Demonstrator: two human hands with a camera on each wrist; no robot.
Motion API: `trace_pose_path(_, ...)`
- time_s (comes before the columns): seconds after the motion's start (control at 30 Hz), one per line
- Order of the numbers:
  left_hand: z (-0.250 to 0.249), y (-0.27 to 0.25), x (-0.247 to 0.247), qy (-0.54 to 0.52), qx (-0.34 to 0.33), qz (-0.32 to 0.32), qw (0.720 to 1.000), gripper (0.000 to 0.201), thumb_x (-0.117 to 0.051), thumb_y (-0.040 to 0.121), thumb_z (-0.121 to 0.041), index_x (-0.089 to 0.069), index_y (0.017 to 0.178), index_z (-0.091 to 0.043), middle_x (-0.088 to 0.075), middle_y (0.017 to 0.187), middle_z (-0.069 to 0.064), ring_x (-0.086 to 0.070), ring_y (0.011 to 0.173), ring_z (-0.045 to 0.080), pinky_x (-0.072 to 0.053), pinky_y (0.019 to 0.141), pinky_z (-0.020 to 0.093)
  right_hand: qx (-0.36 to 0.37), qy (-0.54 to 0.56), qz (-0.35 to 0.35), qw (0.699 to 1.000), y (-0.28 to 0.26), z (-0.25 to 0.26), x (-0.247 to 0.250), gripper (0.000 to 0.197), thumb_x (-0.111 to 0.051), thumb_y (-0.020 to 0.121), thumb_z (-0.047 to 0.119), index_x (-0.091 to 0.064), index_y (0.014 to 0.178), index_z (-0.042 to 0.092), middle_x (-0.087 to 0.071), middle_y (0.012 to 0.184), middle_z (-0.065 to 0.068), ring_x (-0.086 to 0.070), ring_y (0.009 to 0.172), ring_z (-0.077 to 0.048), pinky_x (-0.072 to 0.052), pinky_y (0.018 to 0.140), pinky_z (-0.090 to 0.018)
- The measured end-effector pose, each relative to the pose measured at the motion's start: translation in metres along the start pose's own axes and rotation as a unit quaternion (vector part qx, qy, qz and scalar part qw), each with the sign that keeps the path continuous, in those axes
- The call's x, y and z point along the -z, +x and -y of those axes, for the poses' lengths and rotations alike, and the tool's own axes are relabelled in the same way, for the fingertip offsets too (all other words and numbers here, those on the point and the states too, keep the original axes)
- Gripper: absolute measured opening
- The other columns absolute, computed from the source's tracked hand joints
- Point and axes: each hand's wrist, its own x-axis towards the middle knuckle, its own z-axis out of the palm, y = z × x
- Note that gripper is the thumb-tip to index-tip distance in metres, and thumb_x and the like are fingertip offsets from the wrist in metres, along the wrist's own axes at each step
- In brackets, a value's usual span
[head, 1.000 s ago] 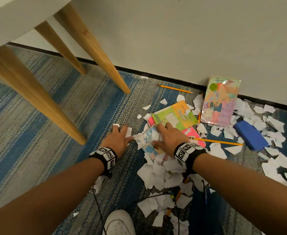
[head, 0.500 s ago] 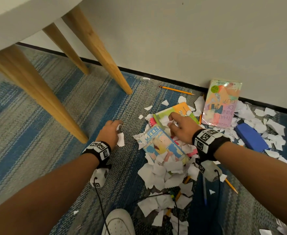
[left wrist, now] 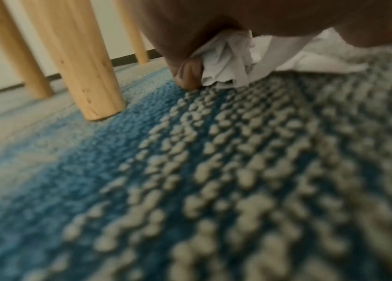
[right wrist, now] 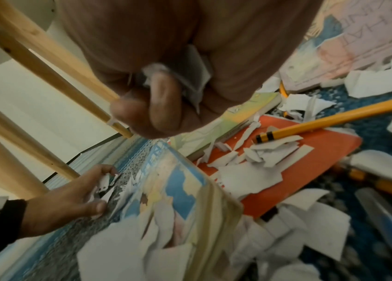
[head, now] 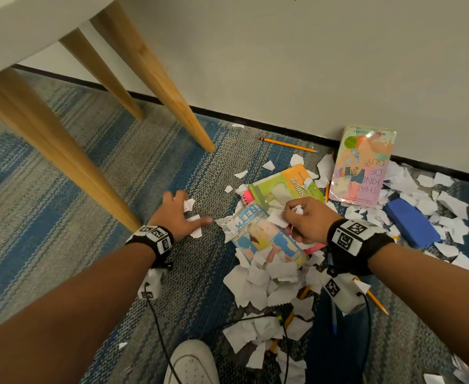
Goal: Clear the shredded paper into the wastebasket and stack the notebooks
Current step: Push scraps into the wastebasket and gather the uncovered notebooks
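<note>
Striped blue-grey carpet (head: 95, 173) (wall behind): left hand (head: 176, 214) and right hand (head: 309, 221) both clutch paper scraps (head: 261, 284)

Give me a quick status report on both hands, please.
Left hand gathering paper scraps on carpet. Right hand gripping scraps. Notebooks unstacked, paper-strewn. Wastebasket not visible.

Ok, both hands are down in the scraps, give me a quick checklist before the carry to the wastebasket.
1. Right hand grips paper scraps: ok.
2. Left hand has scraps under its fingers on the carpet: ok, but whether it grips them, cannot tell.
3. Wastebasket located: cannot tell, none in any view.
4. Floor cleared of shredded paper: not ok, plenty remains.
5. Notebooks stacked: not ok, they overlap askew under scraps.
6. Pencil kept out of the grab: ok.
</note>
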Motion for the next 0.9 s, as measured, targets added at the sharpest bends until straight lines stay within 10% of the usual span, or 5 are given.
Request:
trace_pose_path(0.1, 0.012, -0.009, -0.013, 0.137, -0.048, 0.034, 0.989, 0.117, -0.049, 0.057, -0.091, -0.019, 0.146, -0.022, -0.031, 0.134, 0.006, -0.045, 0.119, 0.03, -0.044, 0.094, 0.046, -0.029, 0.052, 0.043, 0.997, -0.004, -0.005, -0.005, 0.021, -0.055, 0.097, 0.018, -0.053, 0.079, 0.008, -0.067, 0.066, -0.014, -0.051, 0.04, -0.021, -0.034, 0.04, -0.02)
trace_pose_path(0.27, 0.011, -0.002, -0.015, 0.121, -0.069, 0.007, 0.99, 0.062, -0.028, 0.093, -0.059, -0.038, 0.134, -0.013, -0.041, 0.125, 0.014, -0.052, 0.105, 0.037, -0.046, 0.087, 0.048, -0.01, 0.051, 0.072, 0.996, -0.008, -0.019, -0.005, 0.015, -0.064, 0.089, 0.009, -0.052, 0.081, 0.013, -0.071, 0.081, -0.025, -0.062, 0.059, -0.032, -0.043, 0.048, -0.03)
trace_pose_path(0.47, -0.001, 0.015, -0.004, 0.07, 0.0, -0.022, 0.997, 0.029, -0.033, 0.103, -0.03, -0.041, 0.118, -0.006, -0.051, 0.115, 0.021, -0.053, 0.09, 0.036, -0.039, 0.073, 0.041, -0.013, 0.069, 0.036, 0.997, -0.022, -0.021, -0.001, 0.048, -0.044, 0.08, -0.01, -0.053, 0.05, 0.026, -0.06, 0.059, -0.015, -0.035, 0.046, -0.02, -0.029, 0.045, -0.021)
trace_pose_path(0.73, -0.005, 0.01, -0.003, 0.031, 0.117, -0.056, 0.991, 0.02, -0.041, 0.098, -0.008, -0.04, 0.116, -0.001, -0.038, 0.12, 0.026, -0.05, 0.073, 0.038, -0.04, 0.064, 0.043, 0.029, -0.05, 0.059, 0.997, -0.039, -0.029, 0.003, 0.033, -0.041, 0.087, -0.006, -0.064, 0.095, 0.017, -0.056, 0.072, 0.009, -0.054, 0.042, -0.004, -0.036, 0.039, -0.019)
trace_pose_path(0.9, -0.004, 0.01, 0.002, 0.021, 0.139, -0.069, 0.988, 0.027, -0.048, 0.093, -0.005, -0.047, 0.12, 0.0, -0.049, 0.117, 0.027, -0.055, 0.096, 0.045, -0.044, 0.073, 0.044, 0.099, -0.189, 0.039, 0.976, -0.04, -0.043, -0.001, 0.039, -0.055, 0.081, 0.001, -0.058, 0.062, 0.034, -0.06, 0.072, 0.014, -0.054, 0.063, 0.0, -0.042, 0.065, -0.024)
